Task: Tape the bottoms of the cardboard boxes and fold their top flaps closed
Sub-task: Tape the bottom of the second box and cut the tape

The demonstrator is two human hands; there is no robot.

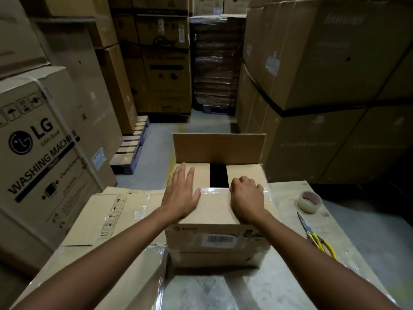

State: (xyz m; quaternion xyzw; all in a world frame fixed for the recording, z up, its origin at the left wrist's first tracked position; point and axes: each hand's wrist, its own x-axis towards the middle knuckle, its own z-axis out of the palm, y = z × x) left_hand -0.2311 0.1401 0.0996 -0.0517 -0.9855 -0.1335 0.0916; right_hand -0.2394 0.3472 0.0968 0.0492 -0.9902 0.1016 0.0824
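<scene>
Head view: cardboard box (214, 238) on table (279, 276), far flap (219, 148) upright.
Left hand (182, 193): flat, fingers straight, pressing left flap (200, 175).
Right hand (247, 195): fingers curled at near flap (214, 209) edge; grip unclear.

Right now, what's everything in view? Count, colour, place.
PICO box: 1, brown, table centre, far flap upright
second cardboard box: 1, brown, on the table to its left
tape roll: 1, tan, table right
scissors: 1, yellow-handled, nearer than the tape
table: 1, pale grey
LG washing machine carton: 1, brown, left
pallet: 1, blue, floor, far left
stacked cartons: many, brown, behind
left hand: flat on box top
right hand: fingers curled at near flap's edge
</scene>
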